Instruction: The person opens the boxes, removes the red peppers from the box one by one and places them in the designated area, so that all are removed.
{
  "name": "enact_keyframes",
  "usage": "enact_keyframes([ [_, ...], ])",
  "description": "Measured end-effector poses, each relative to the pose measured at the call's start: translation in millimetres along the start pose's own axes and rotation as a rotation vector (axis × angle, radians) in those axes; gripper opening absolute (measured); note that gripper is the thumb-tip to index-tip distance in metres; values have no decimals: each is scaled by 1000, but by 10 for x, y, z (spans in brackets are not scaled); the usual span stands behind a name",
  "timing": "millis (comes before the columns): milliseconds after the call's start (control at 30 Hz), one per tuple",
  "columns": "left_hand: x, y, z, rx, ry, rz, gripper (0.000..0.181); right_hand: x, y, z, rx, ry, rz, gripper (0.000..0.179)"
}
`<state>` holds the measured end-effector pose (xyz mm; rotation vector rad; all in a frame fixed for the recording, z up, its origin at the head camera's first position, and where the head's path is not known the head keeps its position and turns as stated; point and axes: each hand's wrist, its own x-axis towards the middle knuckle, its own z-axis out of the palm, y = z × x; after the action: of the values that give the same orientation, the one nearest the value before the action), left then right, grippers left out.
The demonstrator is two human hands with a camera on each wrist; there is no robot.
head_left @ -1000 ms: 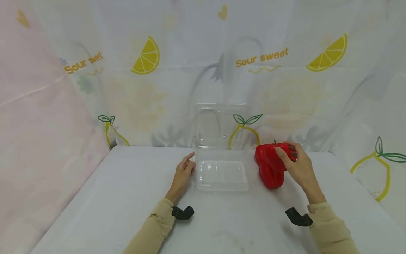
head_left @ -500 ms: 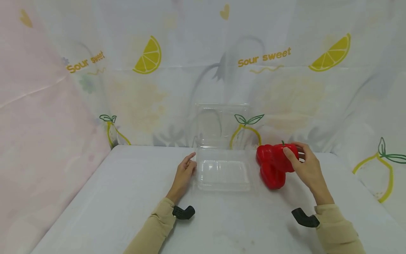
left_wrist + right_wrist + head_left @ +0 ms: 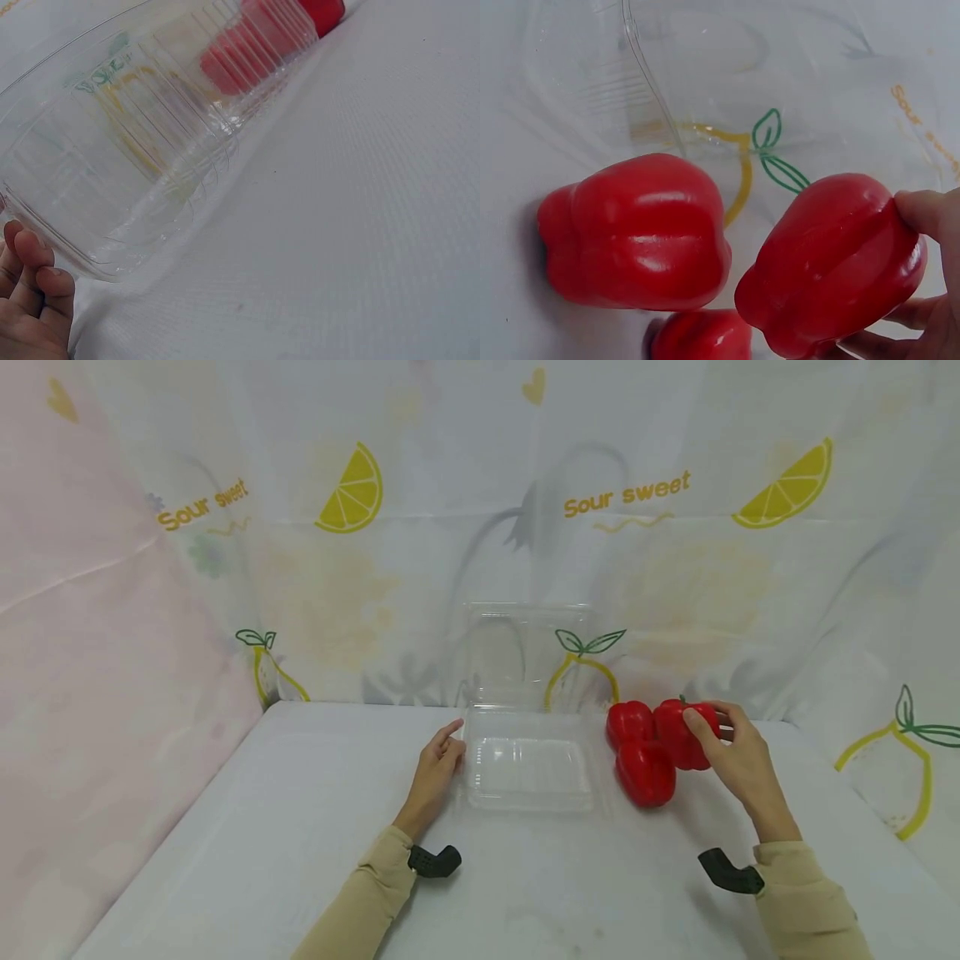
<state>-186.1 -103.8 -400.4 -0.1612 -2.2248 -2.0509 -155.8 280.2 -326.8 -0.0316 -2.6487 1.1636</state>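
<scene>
A clear plastic clamshell box (image 3: 528,802) stands on the white table with its lid (image 3: 528,647) raised at the back. My left hand (image 3: 433,777) is at the box's left side, its index finger stretched forward and the others bent; in the left wrist view the fingertips (image 3: 34,247) meet the wall. To the right of the box, my right hand (image 3: 738,760) grips a red bell pepper (image 3: 684,735), thumb in front and fingers round its far side. Two more red bell peppers lie beside it, a nearer one (image 3: 645,774) and a farther one (image 3: 630,724).
The table (image 3: 300,827) is covered in white cloth. Behind it hangs a pale cloth backdrop (image 3: 420,568) with lemon prints, and pinkish cloth (image 3: 112,693) closes the left side.
My right hand has moved right with its bell pepper, which now stands apart from the farther one and shows more of it. My left hand has stayed at the box.
</scene>
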Motion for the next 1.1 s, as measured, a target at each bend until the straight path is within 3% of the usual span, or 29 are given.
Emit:
enact_keyframes([
  [667,3,19,0,26,-3,9,46,72,160,-93,-61,-184,106,79],
  [933,147,-270,-5,8,29,-8,44,94,248,-125,-82,-253,147,81],
  [1100,157,-328,12,13,54,24,43,91,278,-135,-73,-283,162,80],
])
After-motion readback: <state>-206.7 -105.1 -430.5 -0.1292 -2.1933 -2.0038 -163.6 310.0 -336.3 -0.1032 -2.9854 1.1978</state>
